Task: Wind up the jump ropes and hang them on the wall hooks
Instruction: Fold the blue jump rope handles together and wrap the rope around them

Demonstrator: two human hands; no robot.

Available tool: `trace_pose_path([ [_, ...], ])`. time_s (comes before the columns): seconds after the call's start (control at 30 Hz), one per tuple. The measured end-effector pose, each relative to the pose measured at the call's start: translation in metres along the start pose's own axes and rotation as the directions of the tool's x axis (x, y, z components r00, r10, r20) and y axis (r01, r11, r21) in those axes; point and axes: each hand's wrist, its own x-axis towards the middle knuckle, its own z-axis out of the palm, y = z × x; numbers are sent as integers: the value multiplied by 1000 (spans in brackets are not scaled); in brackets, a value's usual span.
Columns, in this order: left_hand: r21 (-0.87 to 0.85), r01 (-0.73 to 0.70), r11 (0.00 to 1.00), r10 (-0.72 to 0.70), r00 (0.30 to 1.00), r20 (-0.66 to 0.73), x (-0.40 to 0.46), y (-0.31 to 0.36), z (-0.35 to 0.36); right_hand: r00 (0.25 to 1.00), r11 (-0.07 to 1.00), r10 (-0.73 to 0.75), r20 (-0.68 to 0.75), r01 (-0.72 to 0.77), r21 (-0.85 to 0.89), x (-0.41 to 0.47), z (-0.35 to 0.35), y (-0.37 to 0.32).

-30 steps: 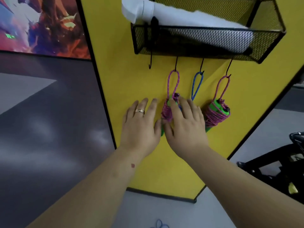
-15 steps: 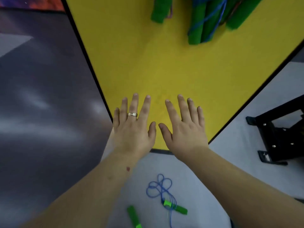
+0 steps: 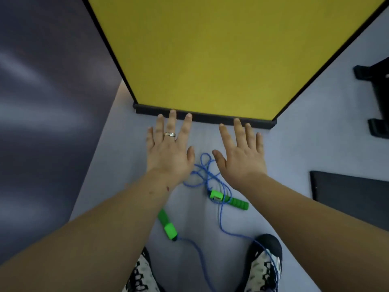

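nearest the camera, two patterned black-and-white shoes (image 3: 264, 268) stood on the pale grey floor (image 3: 315, 148), and the thin blue cord of an unwound jump rope (image 3: 207, 175) ran over the right shoe. from there the cord trailed forward to two bright green foam-gripped handles. the left handle (image 3: 167, 225) lay below the left forearm, its long axis running roughly toward and away from the person. the right handle (image 3: 229, 199) lay slantwise, just beside the right forearm. beyond the handles the cord bunched into a loose tangle of loops on the floor, between the two wrists.

the left hand (image 3: 169, 152), with a ring on one finger, and the right hand (image 3: 242, 154) both hung flat, fingers spread and straight, holding nothing. the tangle sat below and between them, and the right hand looked nearer the slanted handle, so that side would likely reach first. how high the hands were above the floor could not be told.

farther off, the black base strip (image 3: 206, 118) of the yellow wall panel (image 3: 210, 49) met the floor. no hooks were in view.
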Motion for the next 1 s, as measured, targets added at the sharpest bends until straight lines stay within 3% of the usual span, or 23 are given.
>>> trace_pose_path([
  [0.4, 50, -14, 999, 4, 982, 189, -62, -8, 118, 937, 996, -30, 347, 58, -70, -55, 162, 25],
  [0.57, 34, -42, 999, 33, 973, 228, -68, -12, 138, 846, 971, -164, 508, 230, -70, -50, 196, 20],
  [0.7, 30, -58, 998, 49, 969, 243, -69, -16, 144, 758, 952, -187, 624, 296, -74, -40, 213, 16],
  [0.87, 37, -59, 998, 48, 966, 253, -68, -14, 144, 781, 953, -198, 592, 294, -69, -30, 214, 10],
  [1.0, 36, -56, 998, 45, 966, 254, -65, -9, 137, 875, 964, -241, 420, 265, 1, -29, 196, 11],
])
